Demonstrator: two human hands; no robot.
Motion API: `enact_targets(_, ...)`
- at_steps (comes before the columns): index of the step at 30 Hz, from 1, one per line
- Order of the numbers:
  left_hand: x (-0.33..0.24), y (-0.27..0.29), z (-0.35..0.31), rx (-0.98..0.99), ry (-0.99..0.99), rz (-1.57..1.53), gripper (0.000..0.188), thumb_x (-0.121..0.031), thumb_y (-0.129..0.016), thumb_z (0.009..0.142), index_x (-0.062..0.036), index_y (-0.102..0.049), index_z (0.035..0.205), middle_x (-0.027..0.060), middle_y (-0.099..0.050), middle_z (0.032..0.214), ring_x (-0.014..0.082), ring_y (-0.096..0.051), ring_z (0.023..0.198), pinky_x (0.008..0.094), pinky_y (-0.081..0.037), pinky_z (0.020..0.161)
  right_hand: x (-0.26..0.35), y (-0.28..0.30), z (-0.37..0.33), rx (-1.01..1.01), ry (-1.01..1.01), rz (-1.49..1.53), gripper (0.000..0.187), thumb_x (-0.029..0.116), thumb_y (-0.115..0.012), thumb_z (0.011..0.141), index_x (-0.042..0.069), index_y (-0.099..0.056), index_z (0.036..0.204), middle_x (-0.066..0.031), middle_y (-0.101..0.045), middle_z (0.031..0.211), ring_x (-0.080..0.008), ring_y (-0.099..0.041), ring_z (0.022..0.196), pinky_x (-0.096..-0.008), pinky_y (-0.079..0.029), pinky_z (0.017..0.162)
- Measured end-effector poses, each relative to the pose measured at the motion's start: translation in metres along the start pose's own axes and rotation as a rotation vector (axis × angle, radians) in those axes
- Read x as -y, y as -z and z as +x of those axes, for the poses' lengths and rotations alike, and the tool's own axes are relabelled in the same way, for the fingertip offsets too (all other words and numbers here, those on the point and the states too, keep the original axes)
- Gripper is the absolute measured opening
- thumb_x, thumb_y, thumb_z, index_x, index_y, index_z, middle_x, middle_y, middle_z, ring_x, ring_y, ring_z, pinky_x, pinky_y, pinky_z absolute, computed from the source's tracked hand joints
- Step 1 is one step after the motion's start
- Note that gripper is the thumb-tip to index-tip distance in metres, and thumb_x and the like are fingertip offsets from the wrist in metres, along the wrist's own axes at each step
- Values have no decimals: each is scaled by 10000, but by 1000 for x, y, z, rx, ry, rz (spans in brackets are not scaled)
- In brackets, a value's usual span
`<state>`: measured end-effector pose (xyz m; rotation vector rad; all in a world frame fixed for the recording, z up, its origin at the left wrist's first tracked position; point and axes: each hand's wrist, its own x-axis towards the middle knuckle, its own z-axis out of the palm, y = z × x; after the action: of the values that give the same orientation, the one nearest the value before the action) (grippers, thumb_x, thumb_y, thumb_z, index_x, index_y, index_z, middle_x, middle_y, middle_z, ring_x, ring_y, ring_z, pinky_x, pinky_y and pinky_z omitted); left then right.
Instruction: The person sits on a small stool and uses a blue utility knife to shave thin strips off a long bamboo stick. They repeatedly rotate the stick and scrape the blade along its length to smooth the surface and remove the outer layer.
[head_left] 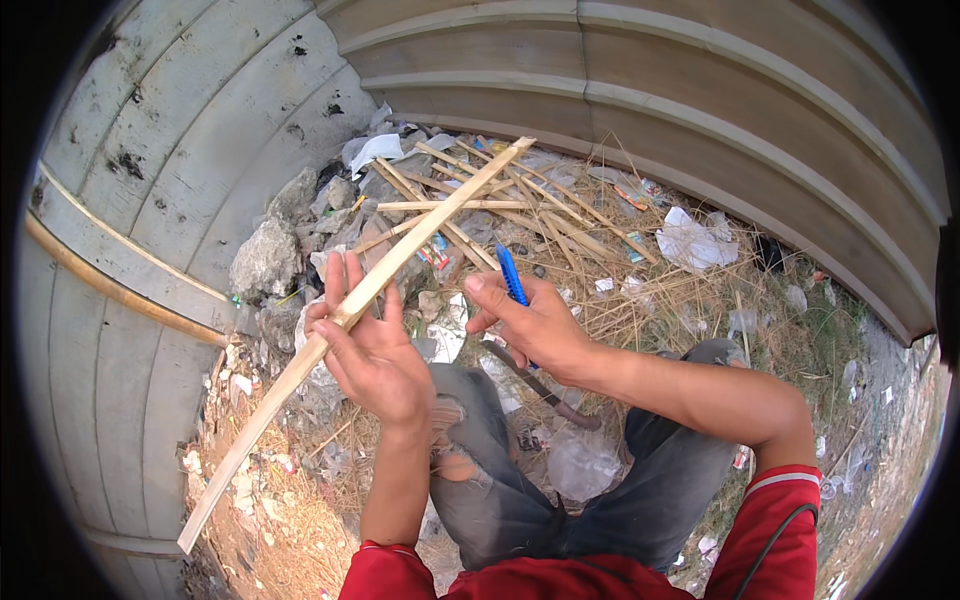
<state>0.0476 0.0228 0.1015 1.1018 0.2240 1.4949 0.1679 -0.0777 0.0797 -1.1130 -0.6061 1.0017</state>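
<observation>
A long, pale split-wood strip (430, 231), possibly bamboo, slants across the view from the lower left to the upper middle. My left hand (378, 355), palm upward, grips it near its middle, with the thumb over the top and the fingers behind. In my right hand (540, 325) is a blue utility knife (510, 275), its upper end pointing up and away from me. The knife is apart from the strip; whether its blade is out I cannot tell. Between my knees on the ground lies a dark curved tool (525, 377), partly hidden by my right hand.
Beyond my hands several wooden strips (590, 240) lie in a crossed pile on dry grass and litter. Grey rocks (267, 262) sit to the left. Metal sheet walls (700, 110) enclose the far and left sides. A wooden pole (120, 285) runs along the left wall.
</observation>
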Motion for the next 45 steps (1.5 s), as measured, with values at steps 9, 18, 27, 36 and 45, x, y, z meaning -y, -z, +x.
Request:
enact_targets(9, 35, -12, -104, 239, 509, -68, 494, -329, -379, 1099, -93, -270, 1519, 204, -335, 1586, 357, -269, 1503, 551, -273, 1196, 11, 49, 36, -299, 14, 117, 276, 262, -625, 1004, 58, -523, 1159, -145, -725, 910, -54, -443, 453, -231, -390, 423)
enact_targets(18, -50, 52, -129, 773, -201, 821, 449, -79, -741, 823, 35, -626, 1241, 260, -611, 1292, 326, -627, 1186, 392, -559, 892, 24, 95, 45, -318, 157, -101, 283, 192, -557, 997, 34, -513, 1228, -108, -705, 835, -115, -631, 648, -258, -462, 463)
enact_targets(27, -71, 97, -79, 1014, 777, -12, 487, -23, -700, 784, 12, -653, 1267, 297, -553, 1378, 420, -565, 1290, 470, -561, 956, 12, 110, 61, -423, 137, -228, 299, 168, -599, 958, -18, -542, 1185, -100, -663, 792, -166, -630, 694, -346, -491, 551)
enact_targets(36, -43, 67, -94, 877, -243, 570, 243, -30, -791, 792, 3, -738, 1027, 214, -729, 1083, 410, -701, 1071, 440, -593, 888, -44, 100, 80, -481, -275, -70, 253, 184, -600, 972, -47, -573, 1074, -138, -676, 856, -131, -555, 581, -331, -460, 476)
enact_targets(45, -56, 42, 59, 271, -209, 652, 217, -31, -534, 1028, 118, -586, 1177, 206, -692, 1060, 302, -723, 973, 401, -645, 858, -63, 108, 64, 155, -13, -1282, 645, 538, -435, 996, -42, -718, 985, -256, -717, 972, -313, -696, 695, -471, -541, 627)
